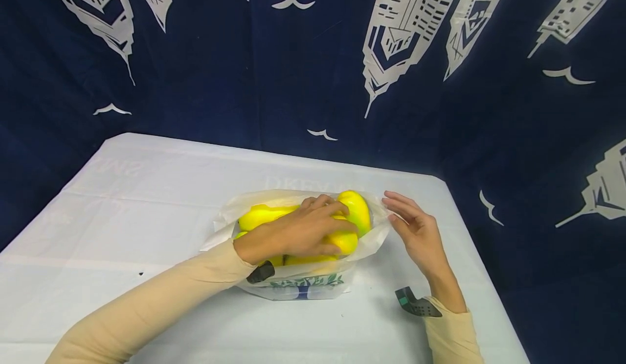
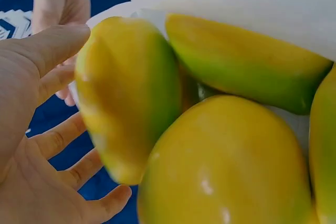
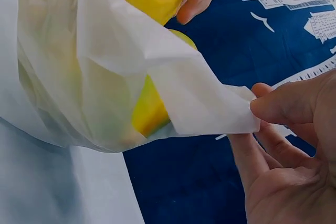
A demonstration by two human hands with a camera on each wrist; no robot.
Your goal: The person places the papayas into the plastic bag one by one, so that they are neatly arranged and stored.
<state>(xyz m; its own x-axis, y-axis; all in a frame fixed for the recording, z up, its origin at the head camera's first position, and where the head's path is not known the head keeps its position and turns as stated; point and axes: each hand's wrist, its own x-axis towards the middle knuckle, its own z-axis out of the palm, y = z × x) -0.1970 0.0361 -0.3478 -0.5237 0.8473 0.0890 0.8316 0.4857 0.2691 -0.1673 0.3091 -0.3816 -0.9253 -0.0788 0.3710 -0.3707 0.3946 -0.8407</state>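
A white translucent plastic bag (image 1: 313,285) with a printed tree stands on the table, its mouth open and full of yellow-green mangoes. Reaching over the bag's mouth, my left hand (image 1: 313,228) has its thumb and fingers around one mango (image 2: 126,98) at the right side of the pile. Beside it, another mango (image 1: 354,212) rises at the bag's back right. My right hand (image 3: 289,135) pinches the bag's right rim between thumb and fingers and draws it out to the side. The lower mangoes are partly hidden by the left hand and the bag wall.
A white cloth covers the table (image 1: 122,201), whose right edge runs close beside the right forearm. Behind hangs a dark blue curtain (image 1: 303,70) with white building prints. A small dark speck (image 1: 141,273) lies on the cloth at left.
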